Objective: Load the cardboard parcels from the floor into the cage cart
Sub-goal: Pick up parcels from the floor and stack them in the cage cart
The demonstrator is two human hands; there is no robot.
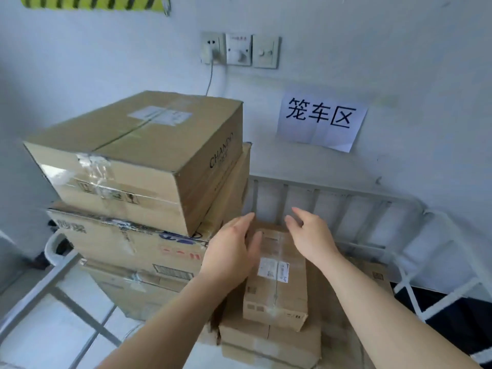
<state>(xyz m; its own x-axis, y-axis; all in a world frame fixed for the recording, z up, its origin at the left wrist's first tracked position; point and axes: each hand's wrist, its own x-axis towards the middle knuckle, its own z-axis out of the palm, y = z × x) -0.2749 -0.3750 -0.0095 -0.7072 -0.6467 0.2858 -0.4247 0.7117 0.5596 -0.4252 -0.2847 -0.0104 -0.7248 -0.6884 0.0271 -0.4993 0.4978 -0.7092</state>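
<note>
Head view: hands [231, 251] [311, 238] over parcel [277, 286]

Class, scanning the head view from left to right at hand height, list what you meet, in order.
grey cart rail → stacked large boxes → left hand → small labelled parcel → right hand → white cage side bars

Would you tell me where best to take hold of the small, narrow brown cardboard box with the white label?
Probably by its two long sides, one hand each, from above: the narrow brown cardboard box lies flat on a wider cardboard box, and the left hand and right hand, both open, flank it.
</note>
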